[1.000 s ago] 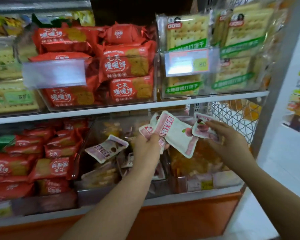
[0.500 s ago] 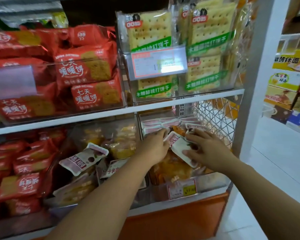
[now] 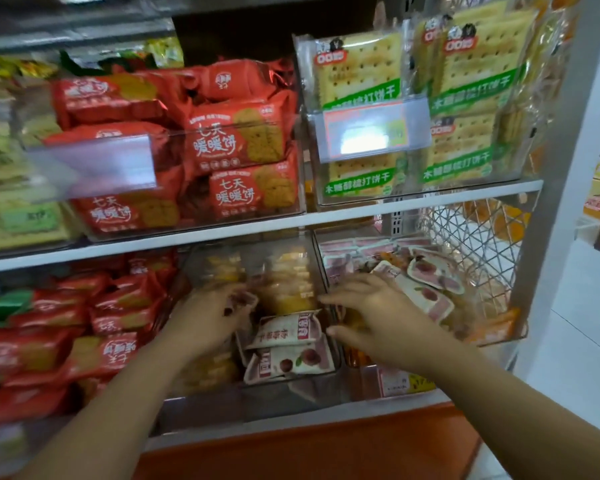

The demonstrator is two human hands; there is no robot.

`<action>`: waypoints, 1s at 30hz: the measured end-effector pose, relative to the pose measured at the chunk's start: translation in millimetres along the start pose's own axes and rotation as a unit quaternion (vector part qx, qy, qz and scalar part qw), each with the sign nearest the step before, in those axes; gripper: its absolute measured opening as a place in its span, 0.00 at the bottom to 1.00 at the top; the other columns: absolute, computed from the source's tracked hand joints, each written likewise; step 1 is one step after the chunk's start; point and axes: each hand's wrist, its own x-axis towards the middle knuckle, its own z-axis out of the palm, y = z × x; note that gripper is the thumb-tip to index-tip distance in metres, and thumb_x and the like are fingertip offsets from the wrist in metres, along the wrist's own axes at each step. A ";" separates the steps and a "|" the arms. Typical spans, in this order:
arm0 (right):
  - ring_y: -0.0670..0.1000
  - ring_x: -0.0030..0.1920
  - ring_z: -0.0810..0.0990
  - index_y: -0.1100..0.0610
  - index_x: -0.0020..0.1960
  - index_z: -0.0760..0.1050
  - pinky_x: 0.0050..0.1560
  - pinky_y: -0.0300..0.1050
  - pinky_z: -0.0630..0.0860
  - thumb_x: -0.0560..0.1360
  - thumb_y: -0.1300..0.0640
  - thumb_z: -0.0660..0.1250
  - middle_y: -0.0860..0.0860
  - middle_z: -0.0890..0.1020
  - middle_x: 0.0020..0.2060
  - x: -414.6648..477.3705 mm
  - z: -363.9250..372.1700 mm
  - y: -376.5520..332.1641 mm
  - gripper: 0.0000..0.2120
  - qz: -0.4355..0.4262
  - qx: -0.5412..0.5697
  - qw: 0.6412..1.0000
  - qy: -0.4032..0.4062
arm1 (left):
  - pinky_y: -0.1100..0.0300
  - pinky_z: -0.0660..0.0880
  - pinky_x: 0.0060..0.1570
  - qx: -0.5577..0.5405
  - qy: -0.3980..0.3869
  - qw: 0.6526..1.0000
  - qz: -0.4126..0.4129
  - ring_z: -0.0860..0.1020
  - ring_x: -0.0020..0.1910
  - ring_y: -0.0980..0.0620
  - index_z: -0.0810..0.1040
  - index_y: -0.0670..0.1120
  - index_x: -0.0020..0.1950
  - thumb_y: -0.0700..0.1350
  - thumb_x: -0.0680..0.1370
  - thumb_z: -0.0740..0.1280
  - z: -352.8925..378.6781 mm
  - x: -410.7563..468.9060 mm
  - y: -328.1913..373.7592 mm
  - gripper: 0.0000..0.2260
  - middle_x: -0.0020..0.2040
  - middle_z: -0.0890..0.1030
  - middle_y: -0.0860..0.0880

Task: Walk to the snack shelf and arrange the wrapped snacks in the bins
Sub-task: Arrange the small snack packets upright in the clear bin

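Head view: left hand (image 3: pixel 219 317) pinches a pink snack (image 3: pixel 246 300) in middle bin (image 3: pixel 274 391); right hand (image 3: pixel 378 317) open, fingers spread, holding nothing. Several sorted snacks (image 3: pixel 430 282) lie in right bin (image 3: pixel 368 372), two stray packs (image 3: pixel 288 348) left to move, so roughly midway.

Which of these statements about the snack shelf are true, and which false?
1. Red biscuit packs lie on the upper shelf. True.
2. The right hand grips a pack. False: its fingers are spread, holding nothing.
3. Crackers with green bands stand right of the red packs. True.
4. The panel below the shelves is blue. False: it is orange.
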 end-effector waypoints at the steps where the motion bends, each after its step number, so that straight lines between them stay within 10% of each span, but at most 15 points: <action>1: 0.48 0.71 0.60 0.42 0.68 0.67 0.75 0.53 0.49 0.76 0.43 0.62 0.42 0.71 0.67 3.7 5.5 -7.1 0.21 -0.016 0.000 1.000 -0.008 | 0.56 0.73 0.56 0.026 -0.028 0.999 -0.011 0.75 0.60 0.52 0.71 0.62 0.65 0.56 0.75 0.65 -2.5 -3.4 -7.1 0.18 0.62 0.75 0.55; 9: 0.53 0.70 0.64 0.45 0.62 0.74 0.73 0.56 0.45 0.72 0.45 0.66 0.45 0.75 0.64 34.0 27.5 -29.0 0.19 -0.062 -0.097 0.993 0.038 | 0.55 0.73 0.55 0.040 -0.067 0.996 -0.032 0.74 0.61 0.50 0.65 0.68 0.65 0.63 0.72 0.64 -3.0 -11.9 -23.5 0.23 0.67 0.70 0.53; 20: 0.50 0.55 0.77 0.47 0.55 0.77 0.69 0.62 0.36 0.71 0.39 0.63 0.48 0.81 0.47 71.6 36.2 -27.9 0.18 -0.061 -0.240 0.956 -0.155 | 0.54 0.74 0.58 -0.032 0.081 0.996 0.000 0.74 0.61 0.52 0.69 0.54 0.69 0.59 0.71 0.67 -8.1 -39.1 -30.8 0.28 0.69 0.68 0.55; 26: 0.45 0.43 0.79 0.49 0.45 0.80 0.73 0.52 0.35 0.74 0.50 0.58 0.47 0.81 0.34 59.0 38.9 -26.5 0.12 -0.046 -0.163 0.985 -0.038 | 0.53 0.73 0.58 -0.062 0.116 0.991 0.027 0.73 0.61 0.56 0.71 0.55 0.67 0.57 0.71 0.69 -1.1 -53.0 -28.1 0.25 0.67 0.68 0.60; 30: 0.49 0.37 0.80 0.49 0.41 0.81 0.65 0.53 0.69 0.72 0.54 0.62 0.48 0.82 0.32 45.3 30.9 -18.7 0.09 -0.062 -0.068 0.988 0.127 | 0.58 0.73 0.58 -0.096 0.161 0.981 0.046 0.71 0.61 0.59 0.72 0.55 0.67 0.54 0.71 0.70 -3.2 -55.0 -14.1 0.24 0.66 0.66 0.64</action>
